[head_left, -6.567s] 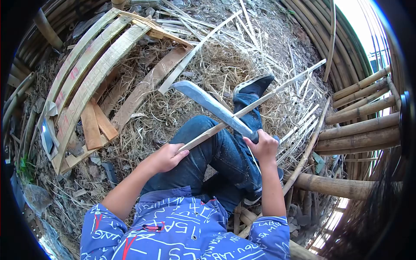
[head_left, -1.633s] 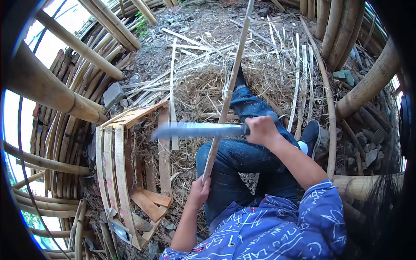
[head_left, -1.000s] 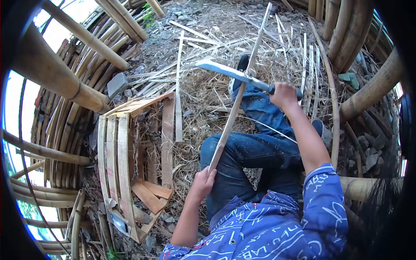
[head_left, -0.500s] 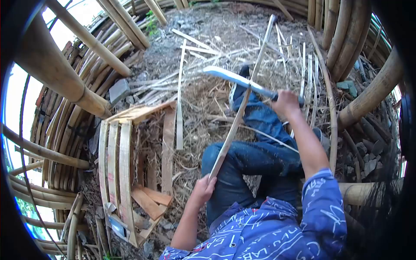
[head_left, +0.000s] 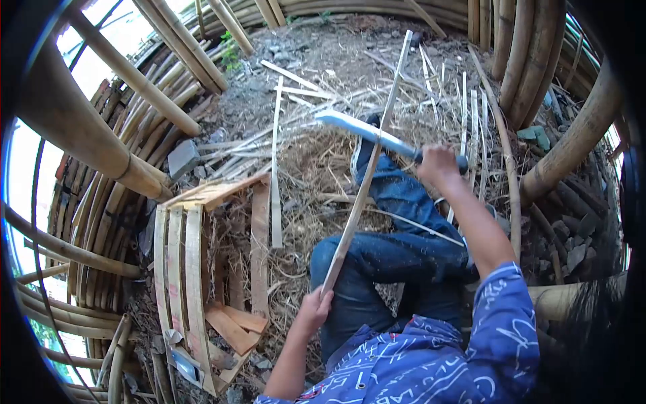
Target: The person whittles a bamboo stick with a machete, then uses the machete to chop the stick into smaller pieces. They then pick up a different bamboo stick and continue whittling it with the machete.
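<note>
In the head view, my left hand [head_left: 313, 311] is closed around the near end of a long, narrow bamboo strip [head_left: 359, 205]. The strip slants away over my bent knee, its far end pointing up the ground. My right hand [head_left: 439, 166] grips the dark handle of a machete [head_left: 353, 124], whose broad blade points left. Blade and strip cross above my lower leg, and the edge appears to touch the strip there. Both my legs, in blue jeans [head_left: 363, 252], are folded beneath the work.
A slatted wooden crate [head_left: 176, 259] lies at the left, with wood pieces [head_left: 232, 326] inside. Shavings and loose bamboo strips [head_left: 276, 168] cover the ground ahead. A grey block [head_left: 183, 159] sits near thick bamboo poles [head_left: 101, 131]. Rubble and more poles [head_left: 572, 155] stand on the right.
The strip's far end has swung slightly left, and the machete meets it a little lower in view. My right hand has shifted slightly left and down. Both grips stay the same.
</note>
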A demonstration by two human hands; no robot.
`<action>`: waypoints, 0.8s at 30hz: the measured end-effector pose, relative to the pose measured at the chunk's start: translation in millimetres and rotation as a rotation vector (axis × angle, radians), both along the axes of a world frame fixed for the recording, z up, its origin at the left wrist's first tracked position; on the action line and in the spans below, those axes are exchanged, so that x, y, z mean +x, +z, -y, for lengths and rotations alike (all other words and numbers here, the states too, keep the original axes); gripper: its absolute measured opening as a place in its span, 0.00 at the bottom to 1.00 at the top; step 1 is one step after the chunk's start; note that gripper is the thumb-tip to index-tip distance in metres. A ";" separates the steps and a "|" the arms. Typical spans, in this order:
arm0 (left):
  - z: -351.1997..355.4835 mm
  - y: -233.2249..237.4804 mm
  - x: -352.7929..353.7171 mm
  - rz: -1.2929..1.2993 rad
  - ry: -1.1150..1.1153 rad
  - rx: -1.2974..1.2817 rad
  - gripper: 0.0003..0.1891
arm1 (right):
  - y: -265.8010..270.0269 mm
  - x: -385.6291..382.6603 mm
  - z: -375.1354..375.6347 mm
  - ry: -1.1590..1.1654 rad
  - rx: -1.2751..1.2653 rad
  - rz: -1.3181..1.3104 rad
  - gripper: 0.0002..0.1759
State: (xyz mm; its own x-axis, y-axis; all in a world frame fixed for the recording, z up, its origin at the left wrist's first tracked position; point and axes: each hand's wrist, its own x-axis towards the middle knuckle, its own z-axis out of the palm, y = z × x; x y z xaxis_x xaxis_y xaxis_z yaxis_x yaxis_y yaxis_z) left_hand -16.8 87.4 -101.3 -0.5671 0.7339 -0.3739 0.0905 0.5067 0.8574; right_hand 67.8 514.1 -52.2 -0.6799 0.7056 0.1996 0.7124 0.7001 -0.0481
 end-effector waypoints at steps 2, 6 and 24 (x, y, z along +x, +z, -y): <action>4.2 -10.1 4.1 0.082 0.041 -0.004 0.11 | 19.5 4.7 35.0 0.164 -0.085 0.019 0.12; 14.3 -15.4 3.7 0.015 -0.003 0.001 0.10 | 24.4 6.5 48.3 0.350 -0.036 0.220 0.08; 5.0 10.3 -2.6 -0.076 -0.155 -0.079 0.11 | 9.7 32.9 -51.6 -0.166 -0.093 0.122 0.11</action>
